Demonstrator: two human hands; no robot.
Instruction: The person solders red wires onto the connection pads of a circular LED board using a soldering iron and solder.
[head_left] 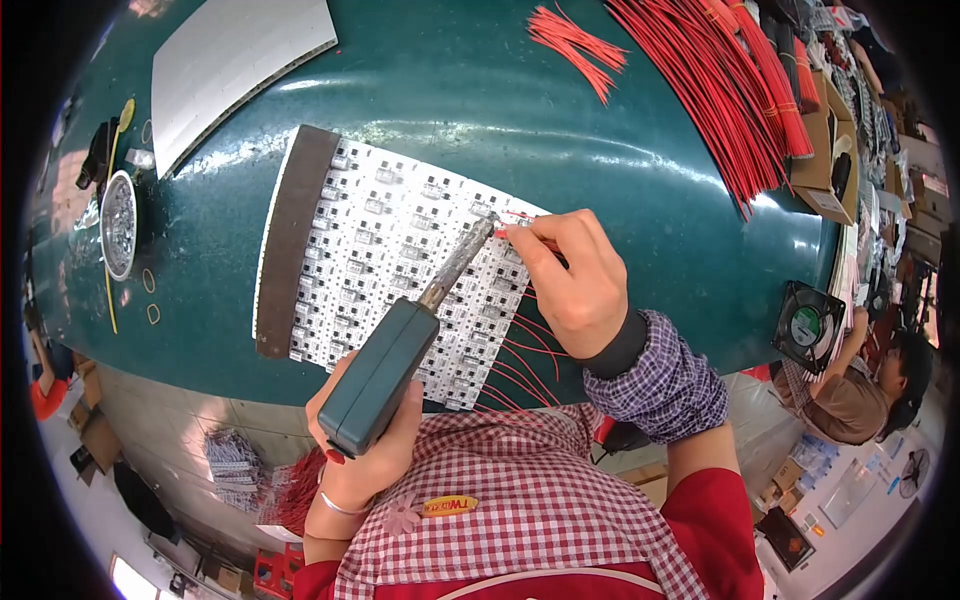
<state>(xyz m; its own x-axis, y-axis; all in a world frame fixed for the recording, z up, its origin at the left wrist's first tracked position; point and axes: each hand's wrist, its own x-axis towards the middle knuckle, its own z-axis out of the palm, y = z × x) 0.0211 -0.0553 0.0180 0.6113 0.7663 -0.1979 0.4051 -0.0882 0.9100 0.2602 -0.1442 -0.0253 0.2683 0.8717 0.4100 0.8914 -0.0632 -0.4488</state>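
Note:
My left hand (385, 450) is wrapped round the dark green handle of a soldering iron (375, 375). Its tip meets the upper right part of a white circuit board panel (390, 230), which carries rows of small components. Right at that tip, my right hand (583, 280) pinches a thin red wire (501, 234) between thumb and fingers. Several other red wires (530, 350) trail off the panel's right edge below my right hand. A dark brown bar (296, 240) lies along the panel's left side.
Long red wire bundles (705, 100) lie at the far right, near a smaller bunch (578, 50). A white sheet (235, 65) lies far left, above a metal bowl (119, 225). A black fan (808, 325) and cardboard box (833, 150) stand at the right edge. Another person (850, 390) sits beyond.

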